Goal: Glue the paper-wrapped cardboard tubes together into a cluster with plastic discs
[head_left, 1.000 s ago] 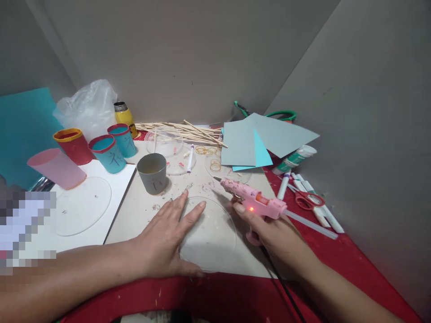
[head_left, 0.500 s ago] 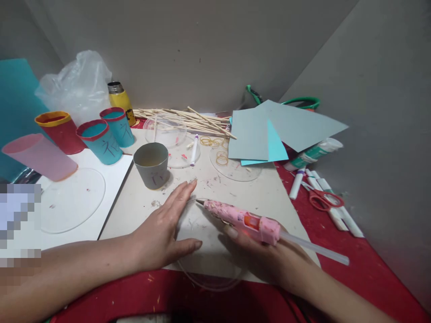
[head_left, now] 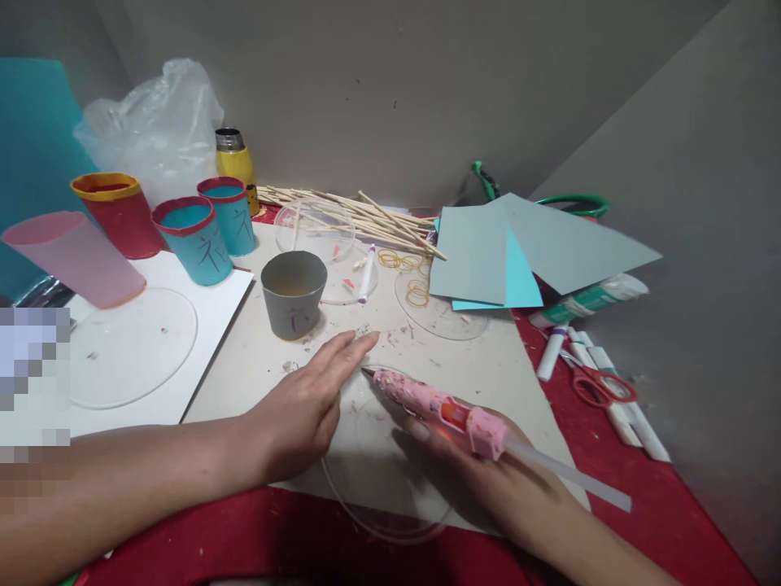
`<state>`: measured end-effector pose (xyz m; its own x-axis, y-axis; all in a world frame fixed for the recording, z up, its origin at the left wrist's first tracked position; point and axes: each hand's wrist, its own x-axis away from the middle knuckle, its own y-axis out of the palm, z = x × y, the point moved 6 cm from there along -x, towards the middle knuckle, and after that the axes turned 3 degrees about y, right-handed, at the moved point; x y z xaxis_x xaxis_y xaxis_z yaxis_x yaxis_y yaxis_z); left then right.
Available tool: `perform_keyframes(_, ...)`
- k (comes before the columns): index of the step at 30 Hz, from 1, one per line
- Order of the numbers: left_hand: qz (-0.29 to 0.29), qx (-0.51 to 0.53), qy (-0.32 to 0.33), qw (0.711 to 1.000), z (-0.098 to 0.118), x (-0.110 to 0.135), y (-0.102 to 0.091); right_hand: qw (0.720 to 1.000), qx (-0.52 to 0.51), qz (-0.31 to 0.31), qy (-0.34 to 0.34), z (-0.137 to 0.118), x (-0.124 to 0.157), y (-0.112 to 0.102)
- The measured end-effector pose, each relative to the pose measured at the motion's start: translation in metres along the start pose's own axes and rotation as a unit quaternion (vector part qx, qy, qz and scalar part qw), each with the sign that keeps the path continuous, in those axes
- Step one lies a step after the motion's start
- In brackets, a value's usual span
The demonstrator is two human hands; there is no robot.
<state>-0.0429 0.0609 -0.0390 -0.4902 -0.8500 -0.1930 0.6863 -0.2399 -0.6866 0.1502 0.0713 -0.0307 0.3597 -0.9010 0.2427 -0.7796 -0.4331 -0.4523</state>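
Note:
My right hand (head_left: pixel 488 480) is closed round a pink hot-glue gun (head_left: pixel 439 403) with a clear glue stick poking out of its back. The gun's nozzle points left and touches a clear plastic disc (head_left: pixel 378 472) lying on the beige board (head_left: pixel 488 366). My left hand (head_left: pixel 308 399) lies flat and open on the disc's left edge, fingers stretched toward the nozzle. A grey paper cup (head_left: pixel 293 293) stands just beyond my left fingertips.
Blue cups (head_left: pixel 195 240), a red cup (head_left: pixel 115 213) and a pink cup (head_left: pixel 73 256) stand at the left by a white sheet (head_left: pixel 220 297) bearing another clear disc (head_left: pixel 125 346). Wooden sticks (head_left: pixel 354 216), rubber bands (head_left: pixel 399 260), grey and blue card (head_left: pixel 525 244), markers and red scissors (head_left: pixel 601 387) lie behind and right.
My right hand brought the glue gun down and left, from above the disc's right side to its middle. My left hand slid onto the disc's left edge and turned more edge-on.

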Motion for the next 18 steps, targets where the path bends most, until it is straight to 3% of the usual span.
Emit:
perform_keyframes(10, 0.017, -0.003, 0.000, 1.000, -0.0058, 0.0017, 0.0012, 0.998, -0.011, -0.068, 0.011, 0.0063, 0.0044, 0.0064)
perform_keyframes(18, -0.006, 0.010, 0.001, 1.000, -0.0006, -0.0015, -0.0032, 0.998, -0.006, -0.069, 0.012, 0.0048, 0.0080, 0.0033)
